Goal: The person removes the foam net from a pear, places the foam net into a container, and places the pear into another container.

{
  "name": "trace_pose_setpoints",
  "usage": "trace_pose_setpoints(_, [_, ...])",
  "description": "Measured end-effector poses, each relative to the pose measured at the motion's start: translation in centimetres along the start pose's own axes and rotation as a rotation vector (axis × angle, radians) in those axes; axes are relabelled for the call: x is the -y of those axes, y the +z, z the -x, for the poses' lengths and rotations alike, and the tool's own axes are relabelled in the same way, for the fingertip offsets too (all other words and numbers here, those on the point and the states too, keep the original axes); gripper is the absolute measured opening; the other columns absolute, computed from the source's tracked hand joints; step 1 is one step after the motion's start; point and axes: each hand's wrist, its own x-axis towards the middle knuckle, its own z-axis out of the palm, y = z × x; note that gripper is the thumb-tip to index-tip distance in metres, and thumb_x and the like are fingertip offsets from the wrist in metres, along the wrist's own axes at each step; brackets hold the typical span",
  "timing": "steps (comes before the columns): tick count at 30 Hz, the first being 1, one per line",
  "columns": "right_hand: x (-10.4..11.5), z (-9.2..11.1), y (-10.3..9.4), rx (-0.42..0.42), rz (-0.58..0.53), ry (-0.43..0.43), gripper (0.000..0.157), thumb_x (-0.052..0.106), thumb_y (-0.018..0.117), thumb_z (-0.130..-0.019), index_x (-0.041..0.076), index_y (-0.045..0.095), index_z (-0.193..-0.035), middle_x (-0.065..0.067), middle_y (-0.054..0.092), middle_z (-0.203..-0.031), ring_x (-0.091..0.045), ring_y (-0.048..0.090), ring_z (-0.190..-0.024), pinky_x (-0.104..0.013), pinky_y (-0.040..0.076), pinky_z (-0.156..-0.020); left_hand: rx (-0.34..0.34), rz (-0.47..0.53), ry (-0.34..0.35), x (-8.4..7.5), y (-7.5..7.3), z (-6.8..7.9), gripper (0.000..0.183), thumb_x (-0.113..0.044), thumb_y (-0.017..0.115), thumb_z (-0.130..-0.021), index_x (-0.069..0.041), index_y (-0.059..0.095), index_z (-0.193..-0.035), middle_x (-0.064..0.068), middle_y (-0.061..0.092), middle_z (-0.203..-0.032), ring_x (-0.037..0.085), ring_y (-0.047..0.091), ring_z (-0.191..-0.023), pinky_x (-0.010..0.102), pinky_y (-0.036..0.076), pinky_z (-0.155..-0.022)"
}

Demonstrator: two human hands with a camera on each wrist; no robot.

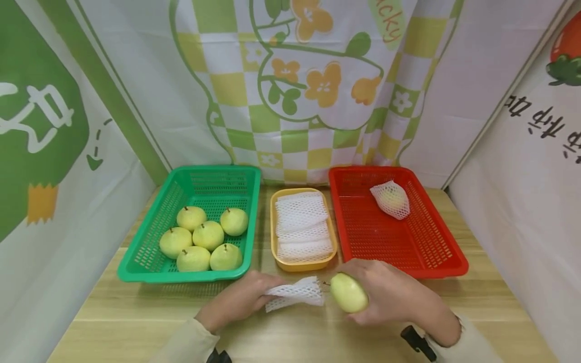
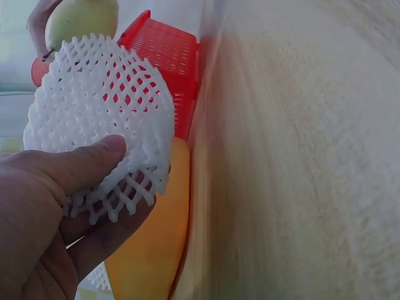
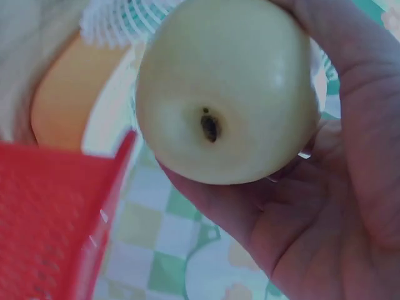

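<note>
In my left hand [image 1: 245, 298] a white foam net sleeve [image 1: 297, 293] is pinched between thumb and fingers, its mouth toward the right. The left wrist view shows the thumb pressed on the mesh [image 2: 94, 106]. My right hand [image 1: 386, 292] grips a yellow-green pear [image 1: 348, 293], its stem toward the sleeve and a small gap between them. From the right wrist, the pear's dark blossom end [image 3: 210, 127] faces the camera, with fingers and thumb around its sides. Both hands are over the wooden table [image 1: 317, 338], in front of the baskets.
A green basket [image 1: 129, 275] with several pears [image 1: 209, 235] stands at left. The yellow tray [image 1: 274, 227] in the middle holds a stack of flat net sleeves [image 1: 301, 217]. At right, a red basket [image 1: 363, 227] holds one net-covered pear [image 1: 392, 199]. A printed curtain [image 1: 299, 136] hangs behind.
</note>
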Motion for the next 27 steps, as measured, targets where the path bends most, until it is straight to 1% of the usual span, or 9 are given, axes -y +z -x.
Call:
trace_pose_setpoints(2, [-0.4, 0.0, -0.8, -0.038, 0.01, -0.011, 0.057, 0.035, 0.092, -0.074, 0.02, 0.068, -0.122, 0.01, 0.07, -0.108, -0.003, 0.06, -0.088, -0.02, 0.054, -0.071, 0.003, -0.002, -0.01, 0.0, 0.0, 0.0, 0.028, -0.019, 0.066, -0.103, -0.015, 0.074, -0.13, -0.002, 0.079, -0.123, 0.011, 0.077, -0.109, 0.026, 0.063, -0.095])
trace_pose_setpoints(4, [-1.0, -0.1, -1.5, -0.1, -0.001, -0.003, 0.057, 0.036, 0.093, -0.073, 0.021, 0.068, -0.122, 0.012, 0.07, -0.106, -0.003, 0.061, -0.087, -0.02, 0.055, -0.07, 0.012, -0.001, -0.021, 0.0, 0.0, 0.1, 0.028, -0.018, 0.067, -0.102, -0.015, 0.075, -0.129, -0.002, 0.079, -0.122, 0.011, 0.077, -0.108, 0.026, 0.063, -0.095])
trace_pose_setpoints(8, [-2.7, -0.7, -2.3, -0.282, -0.041, 0.03, 0.059, 0.036, 0.096, -0.072, 0.015, 0.069, -0.121, 0.007, 0.073, -0.105, -0.005, 0.065, -0.084, -0.02, 0.058, -0.066, 0.036, 0.008, -0.041, 0.2, 0.2, 0.1, 0.027, -0.017, 0.068, -0.102, -0.016, 0.075, -0.128, -0.002, 0.079, -0.122, 0.011, 0.077, -0.108, 0.026, 0.062, -0.095])
trace_pose_setpoints(11, [-4.0, -1.2, -2.3, -0.41, -0.062, 0.066, 0.061, 0.033, 0.097, -0.071, 0.012, 0.07, -0.122, 0.004, 0.076, -0.105, -0.008, 0.067, -0.079, -0.021, 0.059, -0.063, 0.046, 0.011, -0.047, 0.2, 0.3, 0.2, 0.027, -0.017, 0.067, -0.103, -0.015, 0.075, -0.128, -0.001, 0.079, -0.123, 0.012, 0.077, -0.11, 0.027, 0.062, -0.096])
trace_pose_setpoints(13, [-4.7, -1.6, -2.0, -0.467, -0.076, 0.089, 0.061, 0.032, 0.098, -0.071, 0.012, 0.07, -0.122, 0.003, 0.076, -0.104, -0.009, 0.067, -0.076, -0.022, 0.06, -0.062, 0.049, 0.007, -0.046, 0.3, 0.4, 0.2, 0.027, -0.016, 0.066, -0.103, -0.014, 0.075, -0.128, 0.0, 0.079, -0.123, 0.013, 0.077, -0.11, 0.028, 0.062, -0.096])
trace_pose_setpoints(16, [-5.4, -2.3, -1.3, -0.525, -0.111, 0.116, 0.058, 0.03, 0.097, -0.072, 0.015, 0.071, -0.122, 0.004, 0.076, -0.101, -0.01, 0.066, -0.073, -0.024, 0.059, -0.06, 0.049, -0.001, -0.047, 0.3, 0.4, 0.3, 0.025, -0.016, 0.067, -0.103, -0.014, 0.075, -0.126, 0.0, 0.079, -0.122, 0.013, 0.077, -0.109, 0.028, 0.063, -0.095])
trace_pose_setpoints(20, [-5.2, -3.4, -0.4, -0.611, -0.159, 0.108, 0.057, 0.027, 0.098, -0.072, 0.014, 0.072, -0.121, 0.002, 0.076, -0.103, -0.013, 0.067, -0.079, -0.027, 0.061, -0.063, 0.05, 0.007, -0.047, 0.4, 0.4, 0.3, 0.023, -0.016, 0.068, -0.102, -0.015, 0.075, -0.124, 0.0, 0.08, -0.121, 0.012, 0.077, -0.107, 0.027, 0.063, -0.095])
trace_pose_setpoints(24, [-4.0, -4.8, 0.3, -0.704, -0.196, 0.047, 0.061, 0.023, 0.099, -0.07, 0.011, 0.072, -0.124, -0.002, 0.077, -0.109, -0.016, 0.071, -0.086, -0.031, 0.064, -0.067, 0.053, 0.023, -0.045, 0.2, 0.5, 0.3, 0.022, -0.017, 0.068, -0.102, -0.015, 0.076, -0.123, 0.0, 0.08, -0.119, 0.01, 0.077, -0.104, 0.024, 0.062, -0.093])
trace_pose_setpoints(27, [-2.9, -6.1, 0.8, -0.74, -0.22, -0.002, 0.065, 0.022, 0.098, -0.069, 0.009, 0.07, -0.127, -0.004, 0.078, -0.112, -0.017, 0.072, -0.09, -0.033, 0.065, -0.069, 0.057, 0.026, -0.045, 0.0, 0.6, 0.2, 0.017, -0.018, 0.067, -0.103, -0.016, 0.076, -0.117, -0.002, 0.081, -0.112, 0.006, 0.076, -0.098, 0.019, 0.062, -0.088])
